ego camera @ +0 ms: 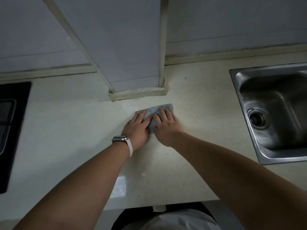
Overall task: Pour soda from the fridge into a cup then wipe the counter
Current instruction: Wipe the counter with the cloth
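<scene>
Head view: left hand [137, 128] and right hand [166, 126], fingers flat, on the cloth [153, 113].

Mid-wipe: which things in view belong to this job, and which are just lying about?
Job:
cloth
counter
left hand and right hand, both pressing flat on the cloth

Not part of it:
sink
hob
wristwatch
tiled column
</scene>
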Available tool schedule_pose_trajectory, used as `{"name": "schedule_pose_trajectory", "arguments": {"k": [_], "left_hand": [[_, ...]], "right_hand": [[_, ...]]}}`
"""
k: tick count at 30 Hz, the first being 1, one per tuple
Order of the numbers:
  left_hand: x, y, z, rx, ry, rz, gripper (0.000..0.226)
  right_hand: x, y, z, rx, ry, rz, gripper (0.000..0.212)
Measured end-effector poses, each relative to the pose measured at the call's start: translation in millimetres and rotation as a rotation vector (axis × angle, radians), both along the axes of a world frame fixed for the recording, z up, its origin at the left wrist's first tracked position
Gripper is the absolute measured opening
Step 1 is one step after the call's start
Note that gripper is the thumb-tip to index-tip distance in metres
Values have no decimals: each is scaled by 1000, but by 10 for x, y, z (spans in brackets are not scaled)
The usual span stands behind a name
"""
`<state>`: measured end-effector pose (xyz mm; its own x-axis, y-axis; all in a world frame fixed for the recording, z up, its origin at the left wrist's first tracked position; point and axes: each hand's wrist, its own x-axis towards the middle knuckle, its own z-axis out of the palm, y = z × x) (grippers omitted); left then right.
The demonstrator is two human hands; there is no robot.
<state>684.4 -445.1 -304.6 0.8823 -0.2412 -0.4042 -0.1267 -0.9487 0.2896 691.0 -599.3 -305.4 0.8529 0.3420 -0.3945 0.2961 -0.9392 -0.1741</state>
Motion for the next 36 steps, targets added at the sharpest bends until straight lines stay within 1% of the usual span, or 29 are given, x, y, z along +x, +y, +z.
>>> {"name": "schedule_pose_trajectory", "arguments": {"k": [22,24,27,30,36], "left_hand": [[-1203,113,-37,1,8,-93,59],[-1274,147,-40,8,-12,-92,59],[-1347,194,-38,15,-17,-93,68],[-1381,245,-23,-4,-37,-87,66],[-1373,446,-48,-18,0,-113,71]], "right_hand": [[-1221,79,92,-29,64,5,58],[-1274,96,98,-24,53,14,58],[-1334,124,100,-25,49,26,58],[-1357,188,111,-38,50,29,58],[-1303,345,157,-49,30,49,51]]}}
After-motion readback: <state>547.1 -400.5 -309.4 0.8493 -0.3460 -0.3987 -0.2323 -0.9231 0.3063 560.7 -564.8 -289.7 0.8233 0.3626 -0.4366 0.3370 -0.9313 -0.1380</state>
